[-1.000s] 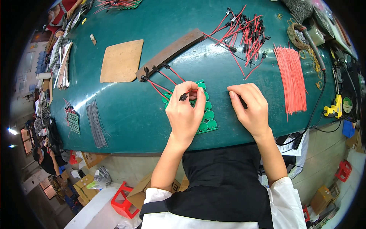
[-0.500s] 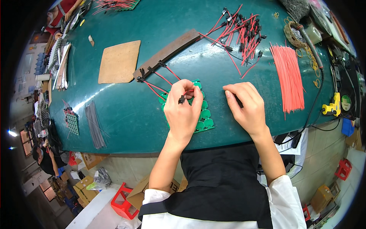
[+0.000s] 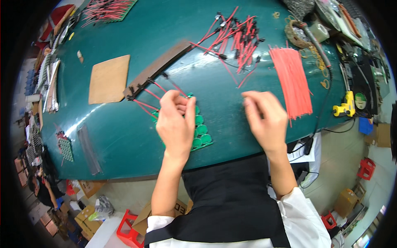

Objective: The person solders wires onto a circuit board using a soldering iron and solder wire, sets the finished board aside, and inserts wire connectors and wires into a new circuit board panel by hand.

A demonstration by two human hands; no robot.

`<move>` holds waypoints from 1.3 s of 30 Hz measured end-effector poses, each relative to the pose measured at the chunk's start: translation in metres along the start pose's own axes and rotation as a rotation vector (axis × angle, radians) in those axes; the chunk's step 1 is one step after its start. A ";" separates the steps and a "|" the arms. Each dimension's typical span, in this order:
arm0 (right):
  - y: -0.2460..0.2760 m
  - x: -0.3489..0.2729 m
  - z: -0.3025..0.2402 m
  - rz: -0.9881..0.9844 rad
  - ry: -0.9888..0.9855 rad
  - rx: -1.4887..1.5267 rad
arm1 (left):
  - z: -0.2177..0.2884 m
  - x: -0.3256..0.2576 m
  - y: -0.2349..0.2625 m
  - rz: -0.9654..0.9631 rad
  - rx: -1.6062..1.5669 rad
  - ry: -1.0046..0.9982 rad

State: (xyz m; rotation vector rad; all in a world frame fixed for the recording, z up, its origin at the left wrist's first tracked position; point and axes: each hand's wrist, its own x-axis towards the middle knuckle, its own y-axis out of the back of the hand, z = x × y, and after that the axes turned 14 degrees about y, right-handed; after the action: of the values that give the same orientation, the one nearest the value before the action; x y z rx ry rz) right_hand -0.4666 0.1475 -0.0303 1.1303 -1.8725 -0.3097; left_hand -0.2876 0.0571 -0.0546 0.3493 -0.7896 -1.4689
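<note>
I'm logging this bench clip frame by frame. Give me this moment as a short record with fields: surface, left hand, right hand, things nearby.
surface: dark green table
left hand: left hand rests on the green panel of round boards, fingers curled at its top edge
right hand: right hand lifted over bare table, empty as far as can be seen
wires at panel: red leads run up to a brown strip
nearby: bundle of red wires; heap of red and black leads; cardboard sheet; yellow glue gun

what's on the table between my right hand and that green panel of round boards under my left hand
Nothing: in the head view only bare teal table separates the right hand from the green panel under the left hand.
</note>
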 end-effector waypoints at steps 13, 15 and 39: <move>0.066 -0.002 0.070 -0.513 -0.313 -0.579 | 0.008 -0.014 0.016 -0.037 0.106 0.012; 0.084 -0.011 0.094 -0.472 -0.347 -0.508 | 0.014 -0.015 0.039 -0.072 -0.168 -0.015; 0.097 -0.013 0.141 -0.552 -0.395 -0.504 | -0.217 0.052 0.298 -0.059 0.806 0.564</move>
State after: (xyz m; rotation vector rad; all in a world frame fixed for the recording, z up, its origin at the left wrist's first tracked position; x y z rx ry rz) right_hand -0.6332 0.1800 -0.0587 1.2628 -1.6206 -1.3184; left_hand 0.0733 -0.0143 0.0006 1.3383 -0.8720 -0.9597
